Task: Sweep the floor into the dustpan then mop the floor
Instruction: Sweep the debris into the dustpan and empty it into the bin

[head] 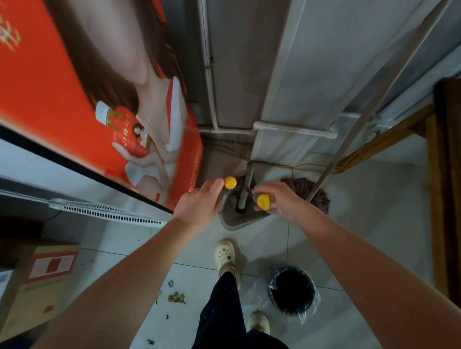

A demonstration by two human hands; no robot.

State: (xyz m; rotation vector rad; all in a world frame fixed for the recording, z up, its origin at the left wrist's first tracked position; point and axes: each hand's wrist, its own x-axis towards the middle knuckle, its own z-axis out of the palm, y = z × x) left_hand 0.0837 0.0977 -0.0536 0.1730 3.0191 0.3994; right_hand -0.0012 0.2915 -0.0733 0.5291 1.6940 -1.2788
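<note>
Both bare arms reach down over the tiled floor (268, 242); left hand (196, 206) closes on one yellow-capped handle (230, 182), right hand (282, 202) on another (263, 201). Dustpan (240, 219) sits below them; mop (306, 191) leans just right; litter (176, 297) lies near the feet.

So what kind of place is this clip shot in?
Probably a small shop's back corner: a drinks cooler with a red advert, stacked cartons, a tiled floor with litter, and a mop against the wall.

Two yellow round handle caps (230, 182), one grey plastic dustpan (240, 217), one maroon string mop (310, 193), one black-lined round bin (293, 290), two cardboard boxes (45, 282).
</note>
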